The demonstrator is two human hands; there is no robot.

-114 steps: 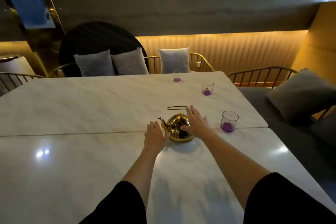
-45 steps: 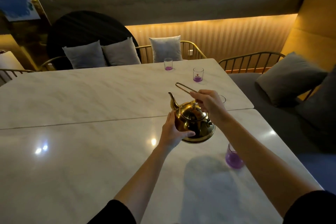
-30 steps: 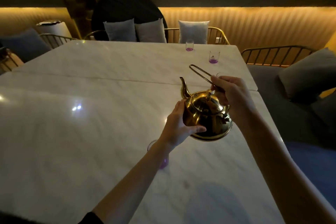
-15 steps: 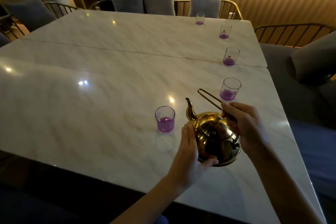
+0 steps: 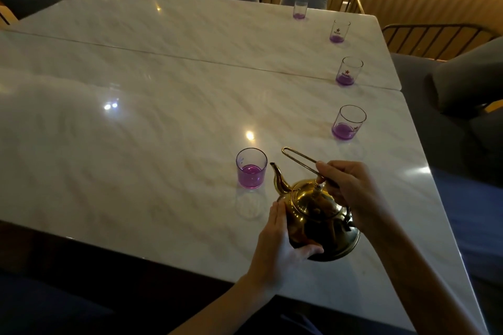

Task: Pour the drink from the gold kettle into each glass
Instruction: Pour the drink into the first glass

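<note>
Kettle point(image 5: 318, 215): one, gold, held above the table point(image 5: 136, 144) near its front edge. Left hand point(image 5: 283, 242) cups its side; right hand point(image 5: 351, 187) grips the handle. Five glasses hold purple drink: nearest glass point(image 5: 251, 168) just beside the spout, four more point(image 5: 348, 122) along the right edge.
</note>
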